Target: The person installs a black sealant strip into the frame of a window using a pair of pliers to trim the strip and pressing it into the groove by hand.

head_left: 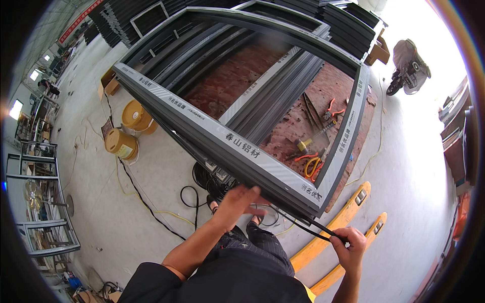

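Observation:
A large dark grey window frame [242, 146], with pale printed film along its faces, lies across the worktable in front of me. At its near edge my left hand [236, 206] is held with the fingers reaching out and apart, slightly smeared by motion; nothing shows in it. My right hand [349, 246], by the frame's near right corner, is closed in a pinch on a black rubber sealing strip [317, 231]. The strip runs in two strands from that hand to the underside of the frame's near edge, where its other end is hidden.
On the reddish worktable [283, 136] lie a hammer [304, 145], red-handled pliers [331, 112] and scissors [312, 167]. Yellow pallet-jack forks [328, 227] lie at right. Yellow buckets [122, 144] stand left. Black cable coils [207, 182] lie near my feet. A covered scooter [408, 68] stands far right.

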Tool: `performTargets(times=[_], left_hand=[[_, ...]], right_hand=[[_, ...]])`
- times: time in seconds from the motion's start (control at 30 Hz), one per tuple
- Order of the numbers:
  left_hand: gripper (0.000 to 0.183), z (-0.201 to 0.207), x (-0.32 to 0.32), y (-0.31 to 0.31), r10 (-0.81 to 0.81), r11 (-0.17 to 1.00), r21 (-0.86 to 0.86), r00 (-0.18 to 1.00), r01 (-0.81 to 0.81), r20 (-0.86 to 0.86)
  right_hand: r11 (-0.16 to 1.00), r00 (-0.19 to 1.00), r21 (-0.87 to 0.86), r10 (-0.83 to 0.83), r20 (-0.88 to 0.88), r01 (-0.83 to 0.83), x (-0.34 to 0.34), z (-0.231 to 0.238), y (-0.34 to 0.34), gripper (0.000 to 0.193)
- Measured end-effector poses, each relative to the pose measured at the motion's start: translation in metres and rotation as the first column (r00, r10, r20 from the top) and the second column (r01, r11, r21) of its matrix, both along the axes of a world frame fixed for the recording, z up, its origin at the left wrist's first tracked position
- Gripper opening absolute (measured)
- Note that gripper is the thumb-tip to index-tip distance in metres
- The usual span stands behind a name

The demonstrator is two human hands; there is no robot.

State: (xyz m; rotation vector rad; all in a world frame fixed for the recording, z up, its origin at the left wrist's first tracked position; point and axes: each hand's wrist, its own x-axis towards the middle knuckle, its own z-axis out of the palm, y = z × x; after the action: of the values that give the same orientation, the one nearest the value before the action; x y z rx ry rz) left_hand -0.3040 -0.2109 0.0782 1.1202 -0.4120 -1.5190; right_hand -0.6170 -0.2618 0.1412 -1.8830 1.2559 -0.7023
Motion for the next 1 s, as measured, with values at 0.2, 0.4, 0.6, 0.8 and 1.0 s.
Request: performTargets(times=[0.2, 0.4, 0.6, 0.8, 1.0], left_hand=[[0.031, -0.002, -0.013, -0.004, -0.112, 0.992, 0.052, 0.994, 0.113, -0.018], [0.029, -0.002, -0.037, -0.002, -0.161, 0.981, 0.082, 0.976, 0.174, -0.147], [0.034, -0.003, -0.056, -0.002, -0.137, 0.985, 0.081, 0.973, 0.154, -0.188], [0.038, -0.007, -0.040, -0.003, -0.089, 0.977, 0.183, 0.989, 0.109, -0.116], [0.048, 0.018, 0.042, 0.023, 0.241, 0.948, 0.190, 0.965, -0.257, 0.104]], right_hand=[[0.997, 0.998, -0.045, 0.060, -0.025, -0.061, 0.001, 0.001, -0.002, 0.014], [0.997, 0.996, -0.022, 0.071, -0.046, -0.072, -0.001, 0.002, -0.003, 0.015], [0.998, 0.998, -0.012, 0.053, -0.041, -0.054, 0.001, -0.003, -0.003, 0.015], [0.999, 0.998, -0.014, 0.045, -0.039, -0.046, 0.002, -0.005, -0.006, 0.015], [0.986, 0.978, -0.029, 0.162, -0.131, -0.167, -0.001, 0.002, -0.021, 0.016]])
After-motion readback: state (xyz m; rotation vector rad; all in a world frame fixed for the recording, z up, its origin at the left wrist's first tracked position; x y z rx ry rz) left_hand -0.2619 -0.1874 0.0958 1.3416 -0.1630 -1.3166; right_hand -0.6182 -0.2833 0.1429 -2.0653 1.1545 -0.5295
